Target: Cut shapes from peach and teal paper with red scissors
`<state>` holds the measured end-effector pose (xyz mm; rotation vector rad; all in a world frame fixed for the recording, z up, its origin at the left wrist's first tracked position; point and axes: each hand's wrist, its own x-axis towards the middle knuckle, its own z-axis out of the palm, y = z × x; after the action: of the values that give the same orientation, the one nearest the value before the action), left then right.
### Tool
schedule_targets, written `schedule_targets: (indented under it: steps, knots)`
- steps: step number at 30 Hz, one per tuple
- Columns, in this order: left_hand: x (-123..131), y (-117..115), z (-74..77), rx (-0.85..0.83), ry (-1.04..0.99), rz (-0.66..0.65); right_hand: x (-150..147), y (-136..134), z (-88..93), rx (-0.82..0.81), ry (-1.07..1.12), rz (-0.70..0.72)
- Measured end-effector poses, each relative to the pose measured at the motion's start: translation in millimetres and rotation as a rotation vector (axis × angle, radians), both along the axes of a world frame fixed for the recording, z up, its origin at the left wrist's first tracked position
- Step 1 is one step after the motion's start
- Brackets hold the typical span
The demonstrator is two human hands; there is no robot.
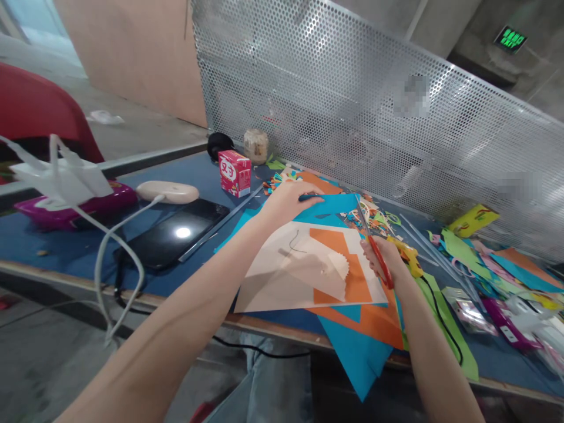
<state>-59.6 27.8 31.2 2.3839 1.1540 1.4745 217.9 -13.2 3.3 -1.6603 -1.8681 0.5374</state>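
Observation:
My left hand [293,202] pinches one end of a blue paper strip [339,204], holding it over the table. The fingers of my right hand [385,255] are closed round the red handles of a pair of scissors [373,244]. The scissor blades point away from me and reach the strip's right end. Below my hands lies a cream paper sheet [268,282], with a scallop-edged cream piece and orange paper [324,241] on it. More orange and blue sheets [352,352] stick out past the table's front edge.
Paper scraps [381,218] lie behind my hands. On the left are a black phone [176,232], a power bank with a cable [167,191], a tissue pack [74,200] and a pink box [235,173]. A yellow glue gun [408,258] lies right. A perforated metal panel [330,88] stands behind.

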Motion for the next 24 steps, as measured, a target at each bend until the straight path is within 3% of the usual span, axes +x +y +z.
schedule_targets:
  steps: [5, 13, 17, 24]
  knots:
    - [-5.9, 7.8, -2.2, -0.009, 0.183, 0.166, -2.5, -0.5, 0.2, -0.032, -0.057, -0.003]
    - [-9.9, 12.9, -4.0, -0.017, 0.275, 0.211, -2.8, 0.9, 12.6, -0.01, -0.147, -0.021]
    - [-9.1, 11.9, -3.8, 0.012, 0.224, 0.148, -3.0, -2.3, 13.1, -0.037, -0.12, -0.008]
    - [-5.8, 10.2, -7.2, -0.055, -0.003, -0.096, -0.4, -2.0, 1.8, -0.123, 0.009, 0.024]
